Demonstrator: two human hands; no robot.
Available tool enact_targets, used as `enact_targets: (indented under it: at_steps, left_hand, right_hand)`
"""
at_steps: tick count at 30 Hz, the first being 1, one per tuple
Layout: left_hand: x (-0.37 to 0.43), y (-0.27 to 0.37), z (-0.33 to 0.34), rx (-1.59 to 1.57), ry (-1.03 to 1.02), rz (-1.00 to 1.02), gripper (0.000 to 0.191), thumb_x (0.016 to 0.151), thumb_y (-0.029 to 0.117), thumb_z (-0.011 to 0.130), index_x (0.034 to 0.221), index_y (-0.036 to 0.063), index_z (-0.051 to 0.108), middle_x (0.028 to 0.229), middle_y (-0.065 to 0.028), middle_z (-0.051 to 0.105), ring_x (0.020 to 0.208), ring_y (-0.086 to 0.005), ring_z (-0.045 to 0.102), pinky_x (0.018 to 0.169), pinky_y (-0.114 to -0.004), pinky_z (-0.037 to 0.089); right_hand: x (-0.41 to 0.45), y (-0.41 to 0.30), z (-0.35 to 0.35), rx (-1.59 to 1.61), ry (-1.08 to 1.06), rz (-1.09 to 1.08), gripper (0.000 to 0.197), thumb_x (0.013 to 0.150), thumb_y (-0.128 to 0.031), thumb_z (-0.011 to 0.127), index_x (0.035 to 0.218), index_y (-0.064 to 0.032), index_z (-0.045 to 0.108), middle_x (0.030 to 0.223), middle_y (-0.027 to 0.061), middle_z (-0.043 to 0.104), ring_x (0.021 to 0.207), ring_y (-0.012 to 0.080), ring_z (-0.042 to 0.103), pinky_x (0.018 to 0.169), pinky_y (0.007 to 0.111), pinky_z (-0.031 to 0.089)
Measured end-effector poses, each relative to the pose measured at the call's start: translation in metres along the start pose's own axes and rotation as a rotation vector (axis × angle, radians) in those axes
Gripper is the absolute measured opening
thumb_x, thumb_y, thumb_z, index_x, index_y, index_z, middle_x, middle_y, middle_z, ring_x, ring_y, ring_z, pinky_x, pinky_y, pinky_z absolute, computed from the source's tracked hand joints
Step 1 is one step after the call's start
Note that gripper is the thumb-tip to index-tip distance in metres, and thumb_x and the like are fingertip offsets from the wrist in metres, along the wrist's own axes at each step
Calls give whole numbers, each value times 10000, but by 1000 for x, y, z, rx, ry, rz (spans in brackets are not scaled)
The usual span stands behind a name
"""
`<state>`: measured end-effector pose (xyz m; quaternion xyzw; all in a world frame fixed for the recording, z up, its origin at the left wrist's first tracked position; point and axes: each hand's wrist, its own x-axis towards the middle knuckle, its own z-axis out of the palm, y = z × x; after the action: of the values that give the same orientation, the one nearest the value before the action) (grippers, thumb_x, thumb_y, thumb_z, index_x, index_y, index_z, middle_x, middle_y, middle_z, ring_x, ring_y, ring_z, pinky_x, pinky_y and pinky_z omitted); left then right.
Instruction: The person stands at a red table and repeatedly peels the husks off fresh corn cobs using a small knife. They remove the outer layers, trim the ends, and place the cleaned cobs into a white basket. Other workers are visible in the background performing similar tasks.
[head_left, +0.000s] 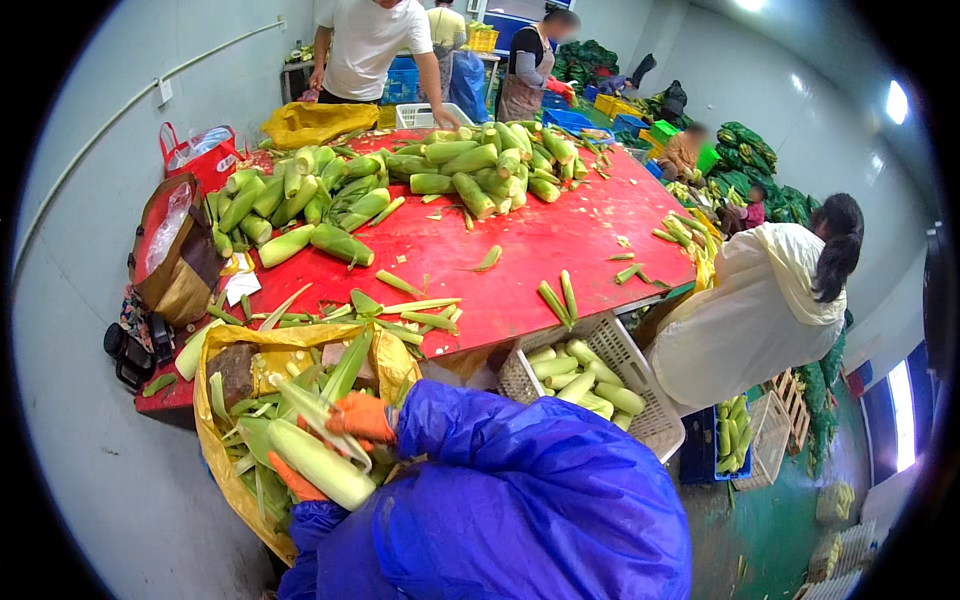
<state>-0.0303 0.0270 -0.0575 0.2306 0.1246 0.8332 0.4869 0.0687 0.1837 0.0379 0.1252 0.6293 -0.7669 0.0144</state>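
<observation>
My left hand (295, 478), in an orange glove, supports a partly husked ear of corn (319, 461) from its lower side. A pale green inner layer still covers the ear. My right hand (362, 417), also gloved in orange, grips loose corn husk leaves (311, 409) just above the ear. Both hands are over an open yellow sack (214, 450) that hangs at the table edge, full of green husks and stalk ends. Blue sleeves cover my arms. The ear partly hides the fingers of my left hand.
Unhusked corn (472, 161) is heaped across the red table (450, 262). A white plastic crate (645, 382) of husked ears stands by my right side. A brown bag (176, 255) is at the left. A person in white (750, 315) works nearby; another (375, 52) stands opposite.
</observation>
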Motion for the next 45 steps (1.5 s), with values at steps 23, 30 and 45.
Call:
enact_targets:
  at_steps: [23, 30, 45]
  left_hand:
    - [10, 49, 41, 724, 412, -164, 618, 762, 144, 786, 1299, 18, 508, 1177, -83, 616, 1085, -164, 583, 968, -329, 450]
    - [10, 36, 44, 799, 436, -223, 656, 736, 110, 815, 1312, 36, 511, 1155, -49, 620, 1051, -117, 572, 914, -284, 468]
    - [-5, 47, 44, 965, 283, -349, 556, 755, 208, 785, 1230, 31, 555, 1077, -56, 643, 1013, -142, 572, 917, -317, 446]
  right_hand:
    - [6, -9, -20, -1226, -75, -398, 425, 836, -245, 548, 1253, -187, 603, 894, 147, 673, 677, 327, 642, 629, 444, 508]
    - [23, -32, -3, -1429, -185, -136, 233, 794, -259, 550, 946, -109, 645, 831, 186, 665, 803, 405, 638, 713, 516, 495]
    - [27, 8, -19, -1328, -177, -209, 256, 772, -237, 570, 977, -135, 685, 882, 172, 673, 816, 394, 639, 737, 491, 507]
